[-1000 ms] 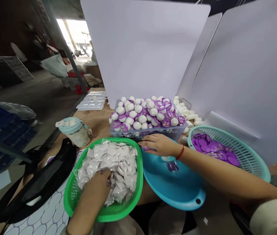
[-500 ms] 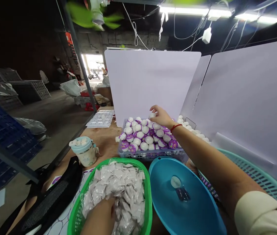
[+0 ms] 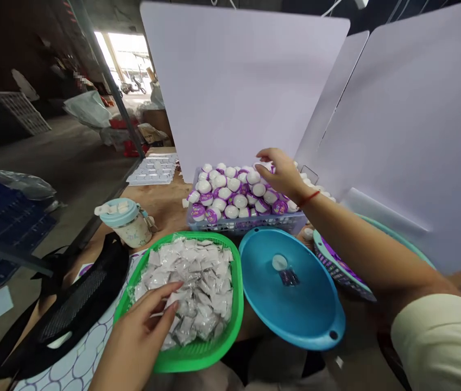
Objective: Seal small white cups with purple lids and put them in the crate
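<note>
Three white boards behind blue crate w/ purple-lidded pots

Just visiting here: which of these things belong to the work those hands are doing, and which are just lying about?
Seemingly part of the work:
left hand; green basket; white packets; right hand; crate; purple-and-white round pots; blue basin

Seemingly just lying about:
pale-blue-lidded flask; black mesh bag; white moulded tray

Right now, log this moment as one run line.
left hand: at white sachets in green basket | right hand: over white-capped pots in blue crate
</note>
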The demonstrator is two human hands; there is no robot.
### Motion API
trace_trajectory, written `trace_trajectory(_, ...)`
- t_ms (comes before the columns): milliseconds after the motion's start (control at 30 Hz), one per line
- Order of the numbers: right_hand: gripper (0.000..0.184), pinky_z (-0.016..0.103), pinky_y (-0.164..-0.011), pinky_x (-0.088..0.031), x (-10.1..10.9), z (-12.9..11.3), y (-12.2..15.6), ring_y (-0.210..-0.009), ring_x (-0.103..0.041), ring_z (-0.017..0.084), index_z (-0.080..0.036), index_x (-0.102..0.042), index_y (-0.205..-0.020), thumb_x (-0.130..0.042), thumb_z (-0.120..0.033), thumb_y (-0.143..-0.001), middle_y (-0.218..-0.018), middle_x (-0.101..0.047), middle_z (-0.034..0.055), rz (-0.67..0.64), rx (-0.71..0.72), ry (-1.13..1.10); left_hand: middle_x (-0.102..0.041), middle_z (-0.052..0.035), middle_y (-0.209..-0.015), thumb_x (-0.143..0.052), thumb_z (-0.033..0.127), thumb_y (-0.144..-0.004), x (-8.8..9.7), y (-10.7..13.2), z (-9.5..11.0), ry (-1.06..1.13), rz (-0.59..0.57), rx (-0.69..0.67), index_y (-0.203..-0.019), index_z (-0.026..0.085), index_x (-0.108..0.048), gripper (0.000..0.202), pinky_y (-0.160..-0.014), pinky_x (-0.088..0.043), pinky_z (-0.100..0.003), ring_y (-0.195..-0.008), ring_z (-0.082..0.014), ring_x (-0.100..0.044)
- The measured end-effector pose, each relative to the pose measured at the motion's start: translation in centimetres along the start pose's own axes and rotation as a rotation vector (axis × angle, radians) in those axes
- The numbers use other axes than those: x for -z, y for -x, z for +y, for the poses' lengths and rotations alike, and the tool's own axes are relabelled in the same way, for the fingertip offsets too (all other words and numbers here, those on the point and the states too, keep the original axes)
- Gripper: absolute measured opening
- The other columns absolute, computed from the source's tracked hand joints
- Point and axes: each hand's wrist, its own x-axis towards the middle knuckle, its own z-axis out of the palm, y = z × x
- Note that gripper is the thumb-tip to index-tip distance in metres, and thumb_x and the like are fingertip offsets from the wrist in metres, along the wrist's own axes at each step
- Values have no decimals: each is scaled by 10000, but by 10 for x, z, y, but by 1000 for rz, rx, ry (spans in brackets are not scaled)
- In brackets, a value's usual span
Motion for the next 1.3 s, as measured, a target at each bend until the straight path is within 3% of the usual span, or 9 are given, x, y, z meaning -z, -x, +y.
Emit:
trace_trajectory(67, 254, 427, -949, -525, 15, -7, 50, -1033, -665, 288, -187, -702, -1159, -581, -362, -1019, -1078, -706, 131, -99, 226, 77, -799, -66, -1283, -756, 587, -778, -6, 4, 2, 129, 6, 55, -1159, 266, -799, 500, -961, -609, -338, -1162, -286, -744)
trace_trajectory(133, 221, 388, -829, -538, 19, -12, 102, -905, -685, 267, -215, -727, -1123, -632, -370, -998, -1019, -716, 110, -410, 385, 143, -814, -68, -1206, -839, 560, -714, -12, 6, 6, 249, 29, 104, -1126, 249, -794, 518, -937, -612, -313, -1124, -265, -745)
trace_trajectory(300, 523, 390, -731, -566, -10, -9, 186, -834, -753, 314, -135, -725, -1287, -843, -142, -778, -1133, -752, 198, -870, 178, 228, -773, 4, -826, -992, 398, -583, -40, 3, 39, 565, -43, 162, -938, 211, -762, 462, -725, -569, -177, -835, -147, -723)
trace_trajectory(467, 496, 410, -872, -597, -19, -26, 197, -1029, -758, 334, -120, -700, -1314, -756, -69, -824, -1262, -724, 208, -831, 114, 124, -745, 24, -778, -1013, 342, -577, -90, 4, 78, 869, -140, 167, -903, 194, -734, 454, -765, -565, -199, -782, -118, -702)
trace_trajectory(700, 761, 349, -879, -602, 20, -95, 213, -1002, -743, 223, -260, -352, -1530, -766, -198, -894, -1178, -738, 75, -406, 40, -518, -792, -67, -1115, -958, 386, -679, -140, 6, 94, 907, -231, 112, -839, 171, -686, 382, -779, -608, -264, -894, -172, -756)
trace_trajectory(833, 873, 340, -854, -609, 28, -65, 203, -1075, -744, 257, -229, -390, -1559, -873, -222, -832, -1384, -661, 156, -641, 14, -321, -811, -70, -1051, -987, 364, -608, -140, 7, 98, 927, -249, 160, -751, 175, -616, 440, -690, -619, -248, -840, -168, -759)
trace_trajectory(1000, 372, 383, -881, -558, -2, -12, 202, -1085, -746, 370, -86, -742, -1209, -770, -100, -839, -1238, -734, 236, -1073, -19, 236, -818, -63, -1006, -974, 305, -595, -129, 11, 100, 937, -257, 186, -715, 180, -584, 428, -684, -644, -254, -892, -188, -764)
trace_trajectory(1133, 212, 340, -778, -521, -25, -5, 210, -962, -765, 347, -101, -793, -1006, -766, -80, -796, -1027, -791, 210, -1068, -41, 209, -797, -43, -1039, -943, 304, -650, -124, 16, 102, 899, -311, 170, -772, 194, -616, 366, -664, -689, -333, -926, -215, -747)
trace_trajectory(1300, 84, 290, -775, -512, -6, -14, 207, -897, -752, 238, -158, -779, -948, -751, -187, -874, -942, -811, 109, -928, -75, 21, -790, -70, -1056, -877, 325, -704, -125, 13, 96, 821, -281, 122, -775, 186, -678, 252, -631, -663, -279, -888, -196, -722)
